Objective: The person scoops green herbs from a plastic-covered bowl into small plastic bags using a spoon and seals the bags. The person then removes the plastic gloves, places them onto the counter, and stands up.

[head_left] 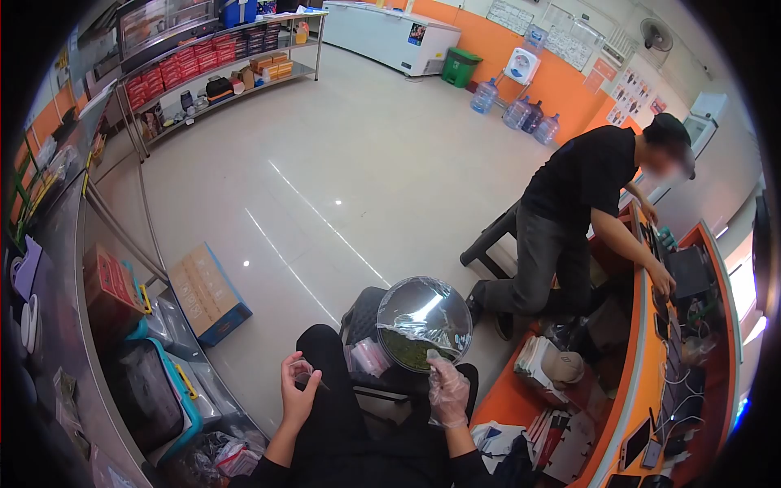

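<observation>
A round metal tray [468, 321] rests on a dark stool [364, 313] before my knees. Shiny clear film [419, 305] covers its far part, and finely shredded green stuff [405, 348] shows at the near side. My right hand [449, 394], in a clear plastic glove, is at the tray's near right rim with its fingers pinched together; what they hold is hidden. Bare and curled, my left hand [298, 394] is above my left thigh, its fingers around something small and thin that I cannot make out. Small clear plastic bags [370, 356] lie on the stool left of the tray.
At right, a person [582, 203] leans over an orange counter [630, 366] with phones and cables. A cardboard box [207, 289] stands on the floor at left, near a steel table [61, 268]. Shelves [220, 85], a chest freezer [382, 37] and water bottles [517, 114] stand farther back.
</observation>
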The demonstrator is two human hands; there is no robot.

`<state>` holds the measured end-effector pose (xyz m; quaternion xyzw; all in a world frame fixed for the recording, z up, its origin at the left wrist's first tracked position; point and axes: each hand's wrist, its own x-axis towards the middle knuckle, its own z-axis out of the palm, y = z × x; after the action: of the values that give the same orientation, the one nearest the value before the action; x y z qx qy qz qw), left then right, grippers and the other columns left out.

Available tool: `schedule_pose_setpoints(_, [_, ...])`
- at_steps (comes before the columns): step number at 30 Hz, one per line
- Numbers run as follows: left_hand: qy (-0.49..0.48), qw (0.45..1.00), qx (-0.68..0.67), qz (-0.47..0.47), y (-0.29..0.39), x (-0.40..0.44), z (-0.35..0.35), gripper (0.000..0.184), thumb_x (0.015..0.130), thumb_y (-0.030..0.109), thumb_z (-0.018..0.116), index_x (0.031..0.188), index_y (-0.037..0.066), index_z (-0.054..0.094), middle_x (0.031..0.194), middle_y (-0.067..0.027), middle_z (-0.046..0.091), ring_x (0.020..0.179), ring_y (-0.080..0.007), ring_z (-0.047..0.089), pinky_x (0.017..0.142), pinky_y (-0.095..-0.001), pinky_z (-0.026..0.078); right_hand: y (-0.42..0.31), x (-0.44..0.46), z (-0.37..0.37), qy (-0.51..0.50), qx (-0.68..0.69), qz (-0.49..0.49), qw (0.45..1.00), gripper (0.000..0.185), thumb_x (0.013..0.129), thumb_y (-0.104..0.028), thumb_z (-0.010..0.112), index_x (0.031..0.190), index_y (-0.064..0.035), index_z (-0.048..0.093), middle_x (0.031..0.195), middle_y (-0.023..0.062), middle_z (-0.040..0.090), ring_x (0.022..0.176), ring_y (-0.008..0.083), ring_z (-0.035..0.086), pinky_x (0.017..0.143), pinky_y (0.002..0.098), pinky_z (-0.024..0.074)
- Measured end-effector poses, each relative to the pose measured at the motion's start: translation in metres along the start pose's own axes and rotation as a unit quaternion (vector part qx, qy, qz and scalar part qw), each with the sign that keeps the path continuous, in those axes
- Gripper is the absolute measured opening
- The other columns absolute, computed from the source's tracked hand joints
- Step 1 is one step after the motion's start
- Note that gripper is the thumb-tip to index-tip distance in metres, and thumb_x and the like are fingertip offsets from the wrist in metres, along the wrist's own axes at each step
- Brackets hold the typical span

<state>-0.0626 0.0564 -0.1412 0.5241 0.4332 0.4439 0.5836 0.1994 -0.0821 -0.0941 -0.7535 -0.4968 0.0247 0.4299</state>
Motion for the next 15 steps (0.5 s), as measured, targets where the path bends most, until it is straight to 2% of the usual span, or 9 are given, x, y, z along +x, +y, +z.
schedule_pose_setpoints(4, [-0.004, 1.000, 0.004, 0.003, -0.001, 0.000, 0.001, 0.053, 0.083, 0.007, 0.070, 0.129, 0.004, 0.043, 0.098, -0.0039, 0.055, 0.093, -0.0137, 0.054, 0.090, -0.0300, 0.042, -0.016, 0.004, -0.002, -0.019, 0.004, -0.061, 0.998, 0.019, 0.089, -0.009, 0.059, 0.107, -0.0128, 0.064, 0.106, 0.0112, 0.069, 0.089, 0.0311, 0.068, 0.074, 0.0382, 0.0545])
schedule_pose_setpoints(7, [-0.004, 1.000, 0.012, 0.006, -0.001, -0.001, 0.002, 0.053, 0.083, 0.008, 0.070, 0.129, 0.004, 0.043, 0.098, -0.0040, 0.055, 0.093, -0.0138, 0.054, 0.091, -0.0301, 0.042, 0.002, -0.003, 0.004, -0.085, -0.074, -0.047, 0.993, 0.018, 0.089, -0.010, 0.059, 0.106, -0.0120, 0.065, 0.105, 0.0107, 0.069, 0.089, 0.0305, 0.068, 0.074, 0.0381, 0.0547])
schedule_pose_setpoints(10, [-0.003, 1.000, 0.008, 0.005, 0.000, -0.001, 0.002, 0.053, 0.083, 0.008, 0.070, 0.129, 0.004, 0.043, 0.098, -0.0042, 0.055, 0.094, -0.0137, 0.054, 0.090, -0.0299, 0.042, -0.004, 0.005, 0.003, -0.005, -0.060, -0.053, 0.997, 0.017, 0.089, -0.011, 0.060, 0.105, -0.0120, 0.065, 0.105, 0.0107, 0.069, 0.088, 0.0302, 0.068, 0.073, 0.0384, 0.0547])
schedule_pose_setpoints(13, [-0.004, 1.000, 0.003, -0.003, 0.000, -0.002, 0.001, 0.053, 0.083, 0.008, 0.070, 0.129, 0.004, 0.043, 0.098, -0.0044, 0.055, 0.094, -0.0138, 0.054, 0.091, -0.0299, 0.042, -0.006, 0.006, 0.006, -0.025, -0.036, -0.076, 0.996, 0.018, 0.089, -0.010, 0.060, 0.106, -0.0123, 0.065, 0.103, 0.0105, 0.069, 0.085, 0.0305, 0.068, 0.072, 0.0389, 0.0546])
schedule_pose_setpoints(15, [-0.003, 1.000, 0.013, 0.004, 0.002, -0.002, 0.003, 0.053, 0.083, 0.008, 0.070, 0.129, 0.004, 0.043, 0.098, -0.0045, 0.055, 0.094, -0.0137, 0.054, 0.091, -0.0300, 0.042, -0.002, 0.003, 0.007, -0.050, -0.077, -0.057, 0.994, 0.019, 0.088, -0.010, 0.060, 0.107, -0.0127, 0.065, 0.103, 0.0105, 0.070, 0.084, 0.0306, 0.068, 0.072, 0.0392, 0.0545])
